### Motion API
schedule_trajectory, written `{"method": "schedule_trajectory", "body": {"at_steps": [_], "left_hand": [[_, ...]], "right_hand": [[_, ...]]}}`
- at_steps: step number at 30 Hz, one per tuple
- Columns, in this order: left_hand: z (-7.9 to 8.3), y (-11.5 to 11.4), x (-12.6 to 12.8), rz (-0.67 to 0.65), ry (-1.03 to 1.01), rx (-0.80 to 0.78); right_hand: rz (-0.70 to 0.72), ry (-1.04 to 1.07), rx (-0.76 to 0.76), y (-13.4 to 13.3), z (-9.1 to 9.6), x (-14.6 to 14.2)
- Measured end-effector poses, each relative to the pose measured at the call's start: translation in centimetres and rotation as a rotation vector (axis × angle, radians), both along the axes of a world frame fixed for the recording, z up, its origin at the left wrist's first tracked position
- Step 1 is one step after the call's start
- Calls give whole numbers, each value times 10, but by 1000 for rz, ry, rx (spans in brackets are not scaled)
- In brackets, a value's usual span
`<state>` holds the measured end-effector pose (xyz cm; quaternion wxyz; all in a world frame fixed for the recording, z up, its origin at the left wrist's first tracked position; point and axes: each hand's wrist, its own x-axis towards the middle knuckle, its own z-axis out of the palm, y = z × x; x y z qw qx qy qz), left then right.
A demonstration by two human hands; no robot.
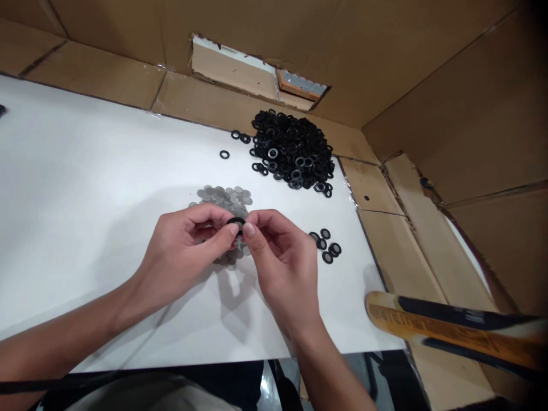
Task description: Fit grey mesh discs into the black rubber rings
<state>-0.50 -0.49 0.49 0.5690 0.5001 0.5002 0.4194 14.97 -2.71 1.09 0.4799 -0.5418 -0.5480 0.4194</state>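
While the left hand [184,245] pinches a black rubber washer [236,221] together with the right hand [278,257], close fingertip handling is the step in hand, calling for a steady grip. The washer looks thin and unbroken, held above grey discs [226,197] over the white counter [85,171].

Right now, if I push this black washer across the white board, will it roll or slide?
The black washer will likely slide rather than roll: it is flat, like the loose one lying on the white board. Its matte look suggests rubber, so probably light and somewhat grippy. On edge it might roll.
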Motion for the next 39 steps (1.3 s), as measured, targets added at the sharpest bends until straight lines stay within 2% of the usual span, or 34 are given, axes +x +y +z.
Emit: {"method": "schedule_trajectory", "body": {"at_steps": [12, 21, 27, 39], "left_hand": [[-2, 0, -1, -43, 22, 3], [-1, 2, 0, 22, -92, -30], [-3, 2, -1, -57, -84, -71], [-4, 2, -2, -78, -26, 5]], "right_hand": [[-32, 32, 27, -1, -1, -1], [34, 47, -13, -1, -1, 0], [10, 30, 65, 2, -1, 2], [-63, 42, 58, 0, -4, -1]]}}
